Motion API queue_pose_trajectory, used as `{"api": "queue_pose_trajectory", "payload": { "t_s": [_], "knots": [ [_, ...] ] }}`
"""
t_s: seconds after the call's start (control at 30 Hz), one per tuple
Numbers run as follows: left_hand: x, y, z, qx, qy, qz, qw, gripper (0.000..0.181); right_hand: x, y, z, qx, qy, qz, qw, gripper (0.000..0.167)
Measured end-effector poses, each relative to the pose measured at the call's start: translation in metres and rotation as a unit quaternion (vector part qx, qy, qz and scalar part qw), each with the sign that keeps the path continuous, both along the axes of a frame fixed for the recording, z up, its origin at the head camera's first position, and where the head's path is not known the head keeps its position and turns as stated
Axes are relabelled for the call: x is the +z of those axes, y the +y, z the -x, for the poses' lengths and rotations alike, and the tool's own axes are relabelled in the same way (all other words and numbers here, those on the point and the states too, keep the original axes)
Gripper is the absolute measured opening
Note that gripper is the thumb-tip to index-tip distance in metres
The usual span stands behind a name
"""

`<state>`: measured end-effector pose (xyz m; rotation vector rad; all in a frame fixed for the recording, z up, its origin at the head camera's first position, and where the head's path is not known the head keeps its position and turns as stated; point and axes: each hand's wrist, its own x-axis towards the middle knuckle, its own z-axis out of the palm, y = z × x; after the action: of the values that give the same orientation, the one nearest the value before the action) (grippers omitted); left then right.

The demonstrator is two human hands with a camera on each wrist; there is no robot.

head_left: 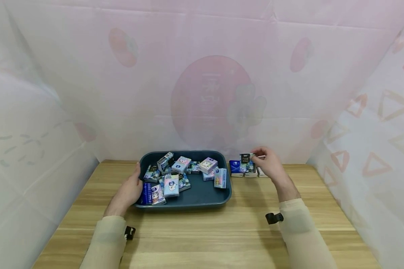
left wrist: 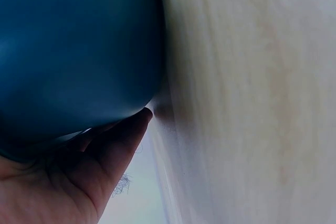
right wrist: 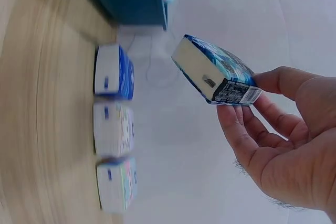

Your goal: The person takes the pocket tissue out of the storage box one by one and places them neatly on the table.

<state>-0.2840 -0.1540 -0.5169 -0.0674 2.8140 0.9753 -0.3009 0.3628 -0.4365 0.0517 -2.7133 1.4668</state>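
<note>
My left hand (head_left: 129, 188) holds the left side of a dark teal tray (head_left: 202, 203), its fingers (left wrist: 123, 148) along the outer wall. Small tissue packs lie jumbled in the tray, among them a light blue one (head_left: 171, 185), a dark blue one (head_left: 146, 194) and a floral one (head_left: 152, 173). Right of the tray, my right hand (head_left: 268, 163) pinches a black-and-blue floral tissue pack (right wrist: 220, 72) between thumb and fingers, raised and tilted. Behind it stand a dark blue pack (right wrist: 114, 72), a whitish pack (right wrist: 113, 129) and a pastel pack (right wrist: 115, 184) in a row.
The wooden table (head_left: 195, 235) meets a pale printed cloth (head_left: 202, 130) at the back, with more cloth on both sides. The row of packs stands close to the back cloth, beside the tray's right end. A black strap piece (head_left: 274, 218) sticks out from the right sleeve.
</note>
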Motion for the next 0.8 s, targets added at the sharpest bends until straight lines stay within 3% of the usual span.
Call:
{"api": "queue_pose_trajectory", "payload": {
  "t_s": [0.8],
  "knots": [
    [0.001, 0.001, -0.002, 0.000, 0.000, -0.007, 1.0000, 0.075, -0.006, 0.078, 0.020, -0.042, -0.017, -0.043, 0.9981, 0.039]
  ]
}}
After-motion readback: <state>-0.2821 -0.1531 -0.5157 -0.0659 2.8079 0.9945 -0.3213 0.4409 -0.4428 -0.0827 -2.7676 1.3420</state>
